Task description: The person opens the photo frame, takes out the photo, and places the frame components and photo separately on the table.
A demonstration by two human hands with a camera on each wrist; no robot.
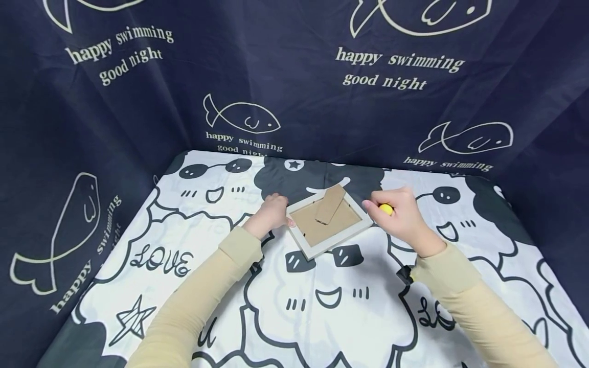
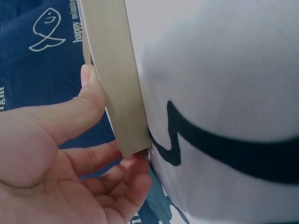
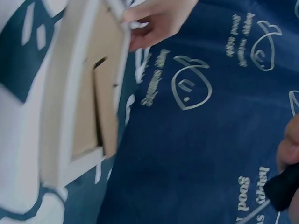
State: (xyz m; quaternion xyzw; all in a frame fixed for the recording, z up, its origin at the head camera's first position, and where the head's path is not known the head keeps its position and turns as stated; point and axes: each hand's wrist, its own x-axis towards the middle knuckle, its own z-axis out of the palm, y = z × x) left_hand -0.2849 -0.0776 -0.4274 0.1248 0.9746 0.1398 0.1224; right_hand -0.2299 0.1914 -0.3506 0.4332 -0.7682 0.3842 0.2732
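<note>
A picture frame [image 1: 313, 249] with a pale border lies back side up over the cloth, showing its brown backing board [image 1: 306, 223] and a cardboard stand flap [image 1: 330, 205]. My left hand [image 1: 274, 210] grips its left corner, thumb on the back and fingers underneath, as the left wrist view shows. To the right of the frame, my right hand [image 1: 399, 214] curls round a screwdriver [image 3: 280, 189]. The yellow end of its handle [image 1: 386, 209] pokes out by the thumb, and a thin metal shaft [image 3: 254, 212] leaves the black part.
A white cloth with black cartoon clouds [image 1: 331, 317] covers the table. Dark blue curtains [image 1: 313, 66] printed with fish and lettering hang behind it and at both sides. A small black device [image 1: 405, 274] sits at the right wrist.
</note>
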